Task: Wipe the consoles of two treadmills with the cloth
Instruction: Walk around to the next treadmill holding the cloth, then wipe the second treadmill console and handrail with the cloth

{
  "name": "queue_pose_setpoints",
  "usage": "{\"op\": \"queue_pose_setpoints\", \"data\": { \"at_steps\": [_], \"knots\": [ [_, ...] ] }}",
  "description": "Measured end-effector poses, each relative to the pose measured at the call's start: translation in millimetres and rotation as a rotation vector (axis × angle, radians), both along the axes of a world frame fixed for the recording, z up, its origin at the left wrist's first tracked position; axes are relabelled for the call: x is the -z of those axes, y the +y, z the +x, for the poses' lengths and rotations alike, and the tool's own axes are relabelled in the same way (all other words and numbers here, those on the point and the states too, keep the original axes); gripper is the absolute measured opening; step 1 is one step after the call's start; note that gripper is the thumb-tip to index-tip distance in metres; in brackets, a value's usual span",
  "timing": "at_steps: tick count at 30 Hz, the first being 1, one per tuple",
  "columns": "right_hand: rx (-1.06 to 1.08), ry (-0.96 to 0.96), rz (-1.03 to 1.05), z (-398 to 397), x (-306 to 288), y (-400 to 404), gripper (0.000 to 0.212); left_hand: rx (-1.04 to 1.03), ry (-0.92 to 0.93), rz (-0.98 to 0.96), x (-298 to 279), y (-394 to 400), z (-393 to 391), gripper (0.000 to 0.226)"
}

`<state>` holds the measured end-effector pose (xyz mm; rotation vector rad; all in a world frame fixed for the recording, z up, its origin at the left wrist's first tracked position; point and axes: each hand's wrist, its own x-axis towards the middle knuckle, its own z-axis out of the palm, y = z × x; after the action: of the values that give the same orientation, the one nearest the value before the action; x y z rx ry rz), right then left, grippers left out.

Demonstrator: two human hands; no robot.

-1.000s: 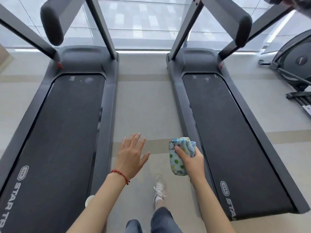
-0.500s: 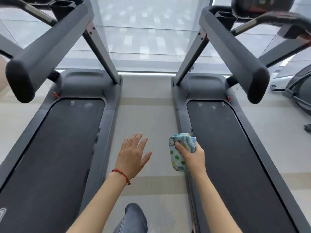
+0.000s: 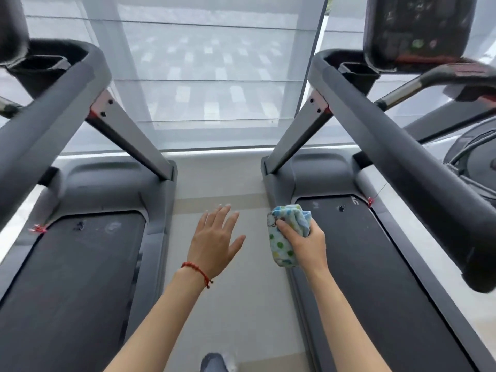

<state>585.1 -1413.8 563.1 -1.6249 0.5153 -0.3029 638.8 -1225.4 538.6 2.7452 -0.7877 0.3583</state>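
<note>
Two dark grey treadmills flank a strip of floor. The right treadmill's console (image 3: pixel 417 30) shows at the top right, a dark panel with small coloured buttons. Only a dark corner of the left treadmill's console (image 3: pixel 12 25) shows at the top left edge. My right hand (image 3: pixel 306 244) grips a bunched cloth (image 3: pixel 284 237), pale blue with green dots, over the inner edge of the right treadmill's belt. My left hand (image 3: pixel 216 241) hovers over the floor between the machines, fingers spread, holding nothing, a red string bracelet on its wrist.
Padded handrails of the left treadmill (image 3: pixel 51 130) and the right treadmill (image 3: pixel 418 178) slope down on either side. A big window with a pale pillar (image 3: pixel 193 76) fills the far wall. Another dark machine (image 3: pixel 475 151) stands at the far right. My knee (image 3: pixel 214 362) shows below.
The view has tilted up and moved forward between the treadmills, so the right console has come into sight. Both hands keep their poses, the cloth still held in the right.
</note>
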Motion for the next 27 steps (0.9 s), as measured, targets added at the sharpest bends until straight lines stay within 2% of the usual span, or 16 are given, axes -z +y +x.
{"op": "queue_pose_setpoints", "data": {
  "at_steps": [4,11,15,20,27],
  "knots": [
    [0.039,-0.022,-0.033,64.9,-14.2,-10.3,0.029,0.027,-0.021,-0.001,-12.4,-10.2,74.4,0.057],
    [0.082,-0.135,-0.015,165.3,-48.3,-48.4,0.026,0.084,-0.137,-0.039,-36.2,-50.6,179.1,0.055],
    [0.080,-0.196,-0.031,224.2,-69.4,-77.2,0.020,0.112,-0.206,-0.091,-54.3,-86.8,239.7,0.053],
    [0.083,-0.282,-0.058,299.3,-102.7,-124.3,0.028,0.122,-0.270,-0.141,-85.0,-142.1,318.0,0.056],
    [0.126,-0.411,-0.127,394.0,-159.0,-196.4,0.025,0.150,-0.365,-0.200,-143.6,-223.5,410.5,0.056]
  ]
}}
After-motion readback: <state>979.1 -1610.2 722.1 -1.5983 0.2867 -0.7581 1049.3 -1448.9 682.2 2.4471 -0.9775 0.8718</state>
